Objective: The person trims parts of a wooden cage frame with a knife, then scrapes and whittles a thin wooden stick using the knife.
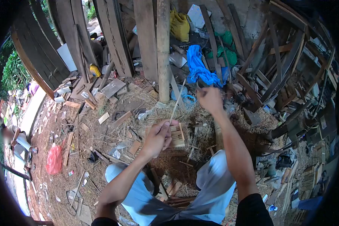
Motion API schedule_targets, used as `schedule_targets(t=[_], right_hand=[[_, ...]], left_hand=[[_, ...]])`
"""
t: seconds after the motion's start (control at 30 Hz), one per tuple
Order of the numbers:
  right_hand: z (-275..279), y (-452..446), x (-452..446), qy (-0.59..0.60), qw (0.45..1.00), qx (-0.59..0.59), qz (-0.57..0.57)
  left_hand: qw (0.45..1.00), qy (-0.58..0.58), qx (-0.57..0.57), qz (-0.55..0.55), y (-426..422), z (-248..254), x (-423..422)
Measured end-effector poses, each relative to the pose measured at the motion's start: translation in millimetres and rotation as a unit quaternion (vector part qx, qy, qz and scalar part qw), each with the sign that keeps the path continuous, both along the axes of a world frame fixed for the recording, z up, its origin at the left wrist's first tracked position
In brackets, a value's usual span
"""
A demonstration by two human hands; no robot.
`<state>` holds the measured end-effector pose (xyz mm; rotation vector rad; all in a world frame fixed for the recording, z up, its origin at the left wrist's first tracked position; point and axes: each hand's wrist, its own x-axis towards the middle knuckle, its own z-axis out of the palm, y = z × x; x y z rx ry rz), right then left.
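Note:
My left hand (pixel 158 138) is closed in a pinch around a thin, pale strip of wood or bamboo (pixel 178 98), which points up and away from me. Farther forward and to the right, my right hand (pixel 211 100) is curled into a fist. A dark shape shows at its far side, but blur keeps me from making out what it is. Just beyond my left fingers lies a small slatted wooden piece (pixel 180 140), partly covered by that hand. My knees, in light trousers (pixel 139 192), are bent on either side below.
A bamboo post (pixel 163 52) stands straight ahead, with a blue plastic sheet (pixel 199 66) right of it. Dark planks (pixel 145 37) lean behind. Wood scraps and shavings litter the ground. At left are a red plastic bag (pixel 54 159) and a seated person (pixel 20 141).

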<state>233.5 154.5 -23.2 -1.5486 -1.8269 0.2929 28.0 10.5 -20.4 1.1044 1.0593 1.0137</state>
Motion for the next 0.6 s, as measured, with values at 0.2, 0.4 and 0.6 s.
schedule_targets(t=[0.2, 0.4, 0.6], right_hand=[[4, -47, -62, -0.203, 0.956, 0.069, 0.202], [1, -29, -54, -0.182, 0.974, 0.089, 0.098], [-1, 19, -15, -0.082, 0.993, -0.012, -0.086]], left_hand=[[0.999, 0.018, 0.014, 0.037, -1, -3, -1], [0.999, 0.016, 0.044, 0.017, -3, 2, -3], [0.996, 0.059, 0.065, -0.013, -16, 2, 4]])
